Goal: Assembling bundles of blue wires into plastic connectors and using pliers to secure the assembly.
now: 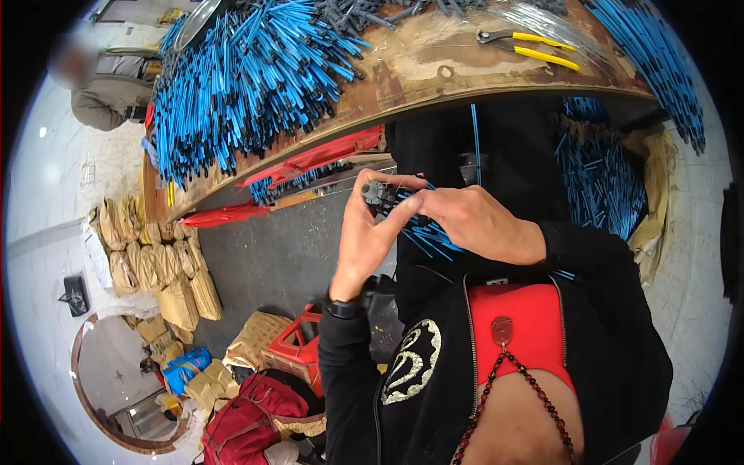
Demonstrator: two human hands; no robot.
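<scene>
Above my lap, my left hand (366, 236) is closed round a bunch of dark grey plastic pieces (380, 194). Thin blue sticks (430, 239) stick out below the fingers, and I cannot tell how they join the grey pieces. My right hand (477, 221) meets it from the right, thumb and fingers pinched together at the bunch. What sits in that pinch is hidden. One long blue stick (476, 143) runs up from behind the right hand toward the table edge.
The wooden table (411, 74) ahead bears a big heap of blue sticks (240, 85), yellow-handled pliers (535, 48) and clear thin strands (554, 27). More blue sticks (597, 178) fill a sack at right. A red stool (298, 349) and wrapped bundles (147, 256) stand at left.
</scene>
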